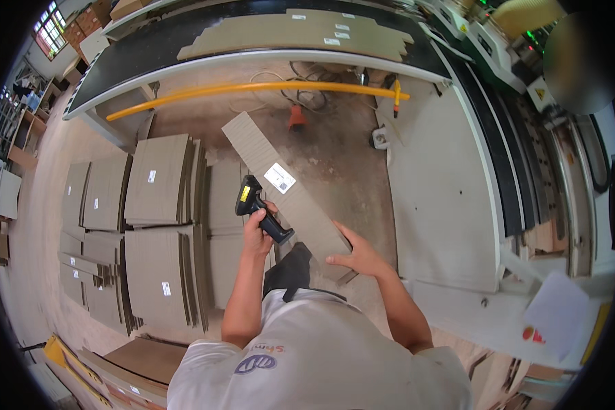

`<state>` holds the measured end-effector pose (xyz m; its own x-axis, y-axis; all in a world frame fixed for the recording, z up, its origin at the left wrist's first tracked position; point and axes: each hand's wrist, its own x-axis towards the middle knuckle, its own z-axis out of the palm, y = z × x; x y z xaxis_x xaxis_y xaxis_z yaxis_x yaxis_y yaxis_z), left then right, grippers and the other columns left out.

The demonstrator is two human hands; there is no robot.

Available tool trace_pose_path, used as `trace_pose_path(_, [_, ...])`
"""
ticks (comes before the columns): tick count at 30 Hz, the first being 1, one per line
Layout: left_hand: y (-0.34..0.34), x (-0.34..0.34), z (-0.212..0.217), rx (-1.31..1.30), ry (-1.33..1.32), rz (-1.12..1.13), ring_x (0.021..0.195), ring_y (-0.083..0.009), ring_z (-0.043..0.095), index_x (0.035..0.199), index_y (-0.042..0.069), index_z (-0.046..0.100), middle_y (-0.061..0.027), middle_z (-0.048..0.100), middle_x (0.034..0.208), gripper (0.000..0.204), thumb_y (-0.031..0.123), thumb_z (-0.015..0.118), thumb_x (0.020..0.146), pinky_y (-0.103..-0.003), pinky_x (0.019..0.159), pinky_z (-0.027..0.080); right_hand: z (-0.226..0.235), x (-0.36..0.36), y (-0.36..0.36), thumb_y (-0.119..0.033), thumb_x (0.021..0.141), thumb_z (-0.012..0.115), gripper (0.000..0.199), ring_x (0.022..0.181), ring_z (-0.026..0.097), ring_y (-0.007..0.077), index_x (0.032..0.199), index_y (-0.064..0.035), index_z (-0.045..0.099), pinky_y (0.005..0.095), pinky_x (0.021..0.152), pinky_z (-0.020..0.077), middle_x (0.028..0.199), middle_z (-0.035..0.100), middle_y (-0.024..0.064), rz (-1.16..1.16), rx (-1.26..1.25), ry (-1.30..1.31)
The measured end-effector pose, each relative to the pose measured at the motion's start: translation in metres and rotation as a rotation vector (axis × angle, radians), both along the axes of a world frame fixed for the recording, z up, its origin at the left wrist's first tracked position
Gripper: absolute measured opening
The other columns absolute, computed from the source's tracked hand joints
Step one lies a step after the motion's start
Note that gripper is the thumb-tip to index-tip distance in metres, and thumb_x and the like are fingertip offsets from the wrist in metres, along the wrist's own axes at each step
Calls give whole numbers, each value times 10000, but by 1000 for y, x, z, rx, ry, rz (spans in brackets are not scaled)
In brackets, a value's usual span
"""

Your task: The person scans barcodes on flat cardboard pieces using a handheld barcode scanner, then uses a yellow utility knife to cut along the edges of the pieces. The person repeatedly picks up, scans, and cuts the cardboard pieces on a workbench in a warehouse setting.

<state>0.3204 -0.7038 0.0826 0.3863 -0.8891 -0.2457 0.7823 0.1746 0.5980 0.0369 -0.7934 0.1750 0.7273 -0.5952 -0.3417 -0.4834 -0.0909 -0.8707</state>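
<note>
In my left hand [255, 234] is a black handheld barcode scanner [249, 194] with a yellow label on its head. My fingers wrap round its grip, and the scanner lies over the left edge of a long, narrow grey-brown board [313, 213]. A white printed label [279, 178] is stuck on the board's upper face. My right hand [355, 254] grips the board near its close end, thumb on top and fingers along the right edge. The board slants away from me to the upper left, held above the floor.
Stacks of grey-brown panels [158, 179] stand to my left, several with white labels. Ahead, a yellow bar [253, 87] runs below a black-topped conveyor table [137, 55] carrying more panels. Cables and an orange-red object [297, 117] lie beneath it. A machine [451, 198] flanks my right side.
</note>
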Motion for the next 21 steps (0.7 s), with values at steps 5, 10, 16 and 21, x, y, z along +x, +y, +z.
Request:
trace_pose_path(5, [-115, 61, 16, -1, 22, 96, 462, -42, 393, 1022, 17, 657, 26, 541, 714, 289, 296, 644, 947, -205, 434, 351, 17, 74, -142, -379, 801, 884, 965, 1361, 547, 277, 1568, -20, 422, 368, 1150, 411, 1485, 570, 195, 60, 77, 15])
trace_pose_path(10, [-195, 115, 42, -67, -108, 134, 454, -34, 406, 1044, 20, 658, 40, 520, 677, 321, 314, 674, 915, -216, 394, 342, 59, 129, -261, -320, 822, 863, 912, 1344, 544, 236, 1577, -60, 422, 363, 1134, 414, 1473, 581, 137, 192, 79, 30])
trace_pose_path(16, [-266, 158, 42, -132, -145, 185, 444, -33, 406, 1076, 3, 653, 49, 488, 630, 446, 385, 738, 865, -218, 377, 360, 79, 186, -379, -314, 832, 854, 898, 1360, 530, 240, 1580, -66, 422, 366, 1145, 403, 1498, 566, 137, 397, 60, -13])
trace_pose_path(21, [-322, 183, 18, -128, -90, 534, 513, -104, 517, 1032, 25, 643, -7, 575, 679, 494, 450, 781, 820, -267, 590, 538, 96, 252, -445, -330, 865, 806, 893, 1402, 492, 294, 1589, -31, 377, 383, 1153, 397, 1564, 474, 199, 626, 87, -20])
